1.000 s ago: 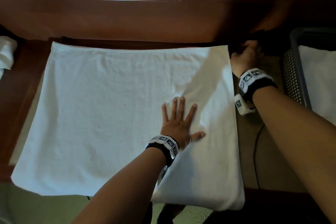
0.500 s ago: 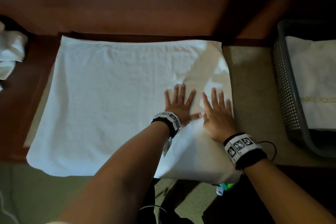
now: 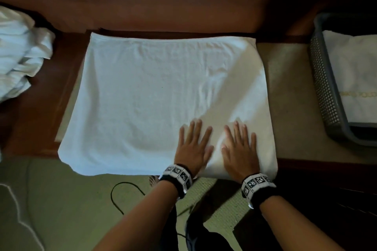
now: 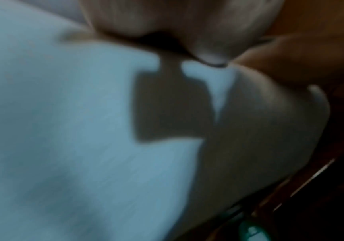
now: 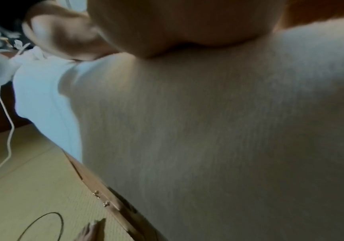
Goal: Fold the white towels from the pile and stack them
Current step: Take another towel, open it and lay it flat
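While both palms lie flat on the near right part of the towel [image 3: 155, 96], I read this as the smoothing stage of a fold, not the finish. My left hand [image 3: 192, 149] and right hand [image 3: 239, 151] sit side by side, fingers straight and spread, each grip wide and holding nothing, just pressing cloth. That towel is spread across the wooden bench [image 3: 142, 12], its near edge hanging over the front, and the rounded right edge looks like 1 fold made, though I can't count layers. It's too broad to stack, so I judge more folds are needed. At the far left the unfolded pile [image 3: 18, 53] waits, and in the grey basket [image 3: 326, 87] at right a folded towel [image 3: 355, 75] already lies. Plenty left, I'd say.
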Tool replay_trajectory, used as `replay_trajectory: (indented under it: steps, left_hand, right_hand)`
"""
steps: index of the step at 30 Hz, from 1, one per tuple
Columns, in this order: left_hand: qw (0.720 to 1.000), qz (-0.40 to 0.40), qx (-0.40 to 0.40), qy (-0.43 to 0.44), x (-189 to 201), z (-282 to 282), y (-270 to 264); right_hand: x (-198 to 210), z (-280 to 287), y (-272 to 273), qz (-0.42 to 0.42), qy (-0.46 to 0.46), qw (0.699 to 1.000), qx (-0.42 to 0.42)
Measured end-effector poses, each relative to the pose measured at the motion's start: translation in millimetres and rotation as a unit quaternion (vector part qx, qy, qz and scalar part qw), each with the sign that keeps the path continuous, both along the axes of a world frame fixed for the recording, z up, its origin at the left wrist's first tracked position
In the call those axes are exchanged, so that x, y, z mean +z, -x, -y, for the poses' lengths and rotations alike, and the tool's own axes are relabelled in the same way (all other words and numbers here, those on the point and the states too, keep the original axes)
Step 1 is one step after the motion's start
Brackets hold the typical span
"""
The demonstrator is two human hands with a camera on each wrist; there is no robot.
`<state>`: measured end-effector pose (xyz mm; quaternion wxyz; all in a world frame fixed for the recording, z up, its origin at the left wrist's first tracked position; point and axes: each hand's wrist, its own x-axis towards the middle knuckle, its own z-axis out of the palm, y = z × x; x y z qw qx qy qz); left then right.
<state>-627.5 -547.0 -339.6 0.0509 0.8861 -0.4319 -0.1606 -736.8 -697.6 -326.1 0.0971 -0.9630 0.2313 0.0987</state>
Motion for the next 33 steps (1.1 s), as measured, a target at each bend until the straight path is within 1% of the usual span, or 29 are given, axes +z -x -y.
replay_trajectory:
  steps: [3,6,9,12,15,16,17,18,19,20,21,24,25,26,28,29,31,33]
  left_hand:
    - [0.999,0.036,0.012,-0.008,-4.9,-56.3,-21.0]
    - [0.997,0.042,0.064,-0.018,-4.1,-108.2,-52.6]
    - [0.993,0.044,0.109,-0.031,-2.2,-157.9,-84.1]
    - [0.987,0.056,0.142,-0.044,1.3,-209.8,-114.2]
    - [0.979,0.066,0.181,-0.069,5.4,-255.2,-142.3]
    - [0.972,0.066,0.211,-0.075,5.7,-266.4,-149.1]
    - [0.959,0.059,0.265,-0.076,7.4,-275.7,-154.8]
    - [0.938,0.046,0.338,-0.063,11.4,-282.4,-160.5]
    - [0.91,0.029,0.411,-0.043,16.7,-287.6,-166.2]
    - [0.888,0.02,0.459,-0.027,22.7,-292.5,-171.2]
    - [0.881,0.021,0.472,-0.026,29.9,-296.6,-174.9]
    - [0.905,0.002,0.423,-0.048,39.8,-306.0,-176.7]
    - [0.907,-0.008,0.417,-0.055,39.8,-308.6,-177.1]
    - [0.905,-0.019,0.42,-0.062,40.0,-310.5,-179.3]
    - [0.893,-0.062,0.441,-0.065,45.5,-310.8,-187.5]
    - [0.889,-0.085,0.446,-0.055,47.9,-310.4,-192.6]
    - [0.894,-0.114,0.432,-0.019,51.3,-309.1,-200.4]
    - [0.903,-0.111,0.415,0.016,51.3,-308.5,-202.9]
  right_hand:
    - [-2.7,-3.3,-1.6,-0.006,0.01,0.999,-0.034]
    - [-4.2,-22.2,-11.3,-0.007,0.004,0.998,-0.057]
    - [-6.3,-54.8,-30.8,-0.005,0.0,0.999,-0.04]
    - [-9.3,-96.2,-60.0,0.002,-0.005,1.0,-0.014]
    - [-9.2,-138.9,-91.7,0.003,-0.007,1.0,-0.008]
    - [-8.5,-152.0,-101.5,0.0,-0.009,1.0,-0.013]
    - [-7.9,-165.2,-110.9,-0.005,-0.012,1.0,-0.017]
    - [-6.8,-177.9,-120.4,-0.011,-0.015,1.0,-0.021]
    - [-5.7,-189.8,-128.7,-0.018,-0.018,0.999,-0.021]
    - [-4.8,-201.6,-136.4,-0.027,-0.021,0.999,-0.016]
    - [-4.0,-212.9,-143.5,-0.035,-0.025,0.999,-0.008]
    - [-3.3,-242.5,-160.7,-0.059,-0.044,0.997,0.007]
    - [-3.4,-250.6,-166.3,-0.067,-0.049,0.997,0.003]
    - [-3.1,-257.5,-172.2,-0.074,-0.051,0.996,-0.006]
    - [-1.3,-267.7,-182.0,-0.09,-0.056,0.994,-0.028]
    - [0.1,-271.0,-185.9,-0.099,-0.058,0.993,-0.035]
    - [3.0,-276.1,-192.3,-0.114,-0.063,0.991,-0.043]
    - [5.1,-280.3,-198.4,-0.122,-0.068,0.989,-0.051]
